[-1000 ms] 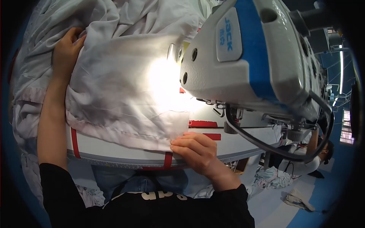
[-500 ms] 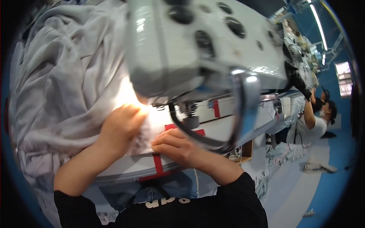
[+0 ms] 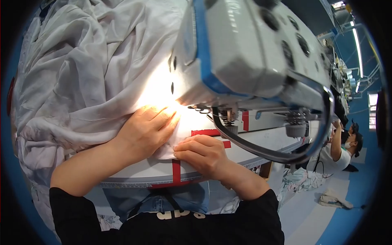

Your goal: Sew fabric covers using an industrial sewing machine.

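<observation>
A heap of thin white fabric [image 3: 77, 65] covers the left of the table and runs to the sewing machine [image 3: 237, 53]. My left hand [image 3: 147, 130] presses on the cloth beside the brightly lit needle area, its fingers together and bent around a fold. Just to the right and nearer, my right hand [image 3: 201, 154] pinches the edge of the same cloth between thumb and fingers. Glare and the machine head hide the needle and presser foot.
A black curved bar [image 3: 269, 157] loops in front of the machine. Red tape [image 3: 176, 171] and a measuring tape [image 3: 134, 183] mark the table's near edge. Two people work far right, one in a white shirt [image 3: 345, 159]. Cloth [image 3: 335, 201] lies on the floor.
My view has shifted, so the machine sits farther right and shows more of its end. My left fingers now reach out flatter toward the needle area. The right hand keeps its pinch.
</observation>
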`<state>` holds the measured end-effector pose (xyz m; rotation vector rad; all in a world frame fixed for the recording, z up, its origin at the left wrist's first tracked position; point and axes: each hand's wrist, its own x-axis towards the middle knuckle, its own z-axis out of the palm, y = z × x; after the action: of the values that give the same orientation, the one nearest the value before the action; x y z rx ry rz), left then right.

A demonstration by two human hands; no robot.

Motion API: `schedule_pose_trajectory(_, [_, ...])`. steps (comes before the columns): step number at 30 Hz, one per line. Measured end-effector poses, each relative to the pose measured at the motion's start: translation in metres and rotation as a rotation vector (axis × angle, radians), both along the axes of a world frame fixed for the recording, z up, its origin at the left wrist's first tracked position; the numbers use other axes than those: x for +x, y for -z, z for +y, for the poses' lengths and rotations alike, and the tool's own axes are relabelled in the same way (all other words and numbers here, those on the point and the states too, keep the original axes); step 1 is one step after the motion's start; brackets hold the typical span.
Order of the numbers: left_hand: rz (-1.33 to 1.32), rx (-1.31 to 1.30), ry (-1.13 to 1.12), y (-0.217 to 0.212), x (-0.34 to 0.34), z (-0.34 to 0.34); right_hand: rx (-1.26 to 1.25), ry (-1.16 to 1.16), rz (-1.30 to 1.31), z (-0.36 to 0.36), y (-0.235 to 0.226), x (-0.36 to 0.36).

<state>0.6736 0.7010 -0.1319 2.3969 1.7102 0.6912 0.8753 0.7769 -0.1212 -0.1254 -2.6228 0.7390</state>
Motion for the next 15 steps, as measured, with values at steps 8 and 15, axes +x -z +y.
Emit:
schedule_pose_trajectory(8, [0.004,0.040,0.044,0.000,-0.017,0.008,-0.109,0.004,-0.039,0.009,-0.007,-0.007])
schedule_pose_trajectory(15, [-0.068,-0.154,-0.030,-0.006,-0.013,-0.007,0.031,-0.017,-0.057,0.022,-0.005,-0.009])
